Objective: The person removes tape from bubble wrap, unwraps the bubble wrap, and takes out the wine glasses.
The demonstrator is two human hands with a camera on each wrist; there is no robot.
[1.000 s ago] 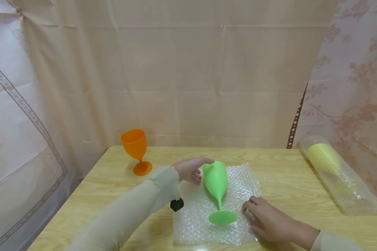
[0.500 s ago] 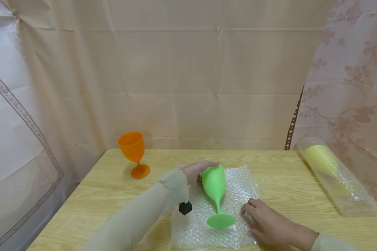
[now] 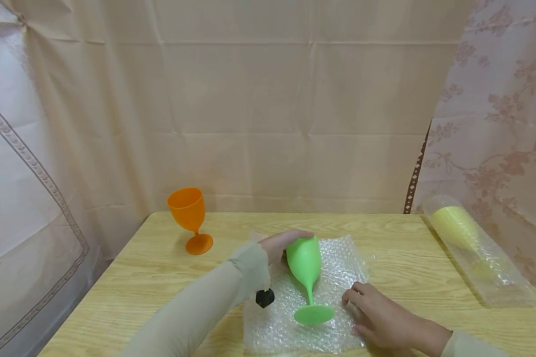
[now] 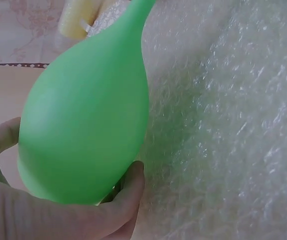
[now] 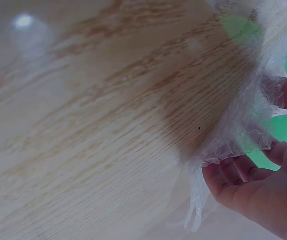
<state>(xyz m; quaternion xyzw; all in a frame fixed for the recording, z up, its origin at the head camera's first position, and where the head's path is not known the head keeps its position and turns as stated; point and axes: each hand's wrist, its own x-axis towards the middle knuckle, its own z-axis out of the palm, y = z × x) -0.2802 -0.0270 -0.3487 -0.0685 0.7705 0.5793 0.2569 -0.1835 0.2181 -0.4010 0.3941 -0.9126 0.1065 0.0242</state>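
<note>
A green plastic goblet (image 3: pixel 304 263) lies on a sheet of bubble wrap (image 3: pixel 272 329), its bowl away from me and its round foot towards me. My left hand (image 3: pixel 279 245) holds the bowl near the rim, with the thumb on one side and the fingers on the other, as the left wrist view shows. At the sheet's right edge, my right hand (image 3: pixel 379 315) has its fingers curled on the bubble wrap (image 5: pixel 233 135) and grips it, lifting that edge a little. Most of the goblet's mouth is hidden by my left hand.
An orange goblet (image 3: pixel 187 210) stands upright at the back left of the wooden table (image 3: pixel 147 277). A yellow goblet (image 3: pixel 457 228), rolled in bubble wrap, lies at the right edge. A black hexagonal piece (image 3: pixel 265 298) shows at my left cuff. Curtains hang behind.
My left hand has moved right from beside the green goblet's bowl and taken hold of it near the rim. The right hand stays at the bubble wrap's edge.
</note>
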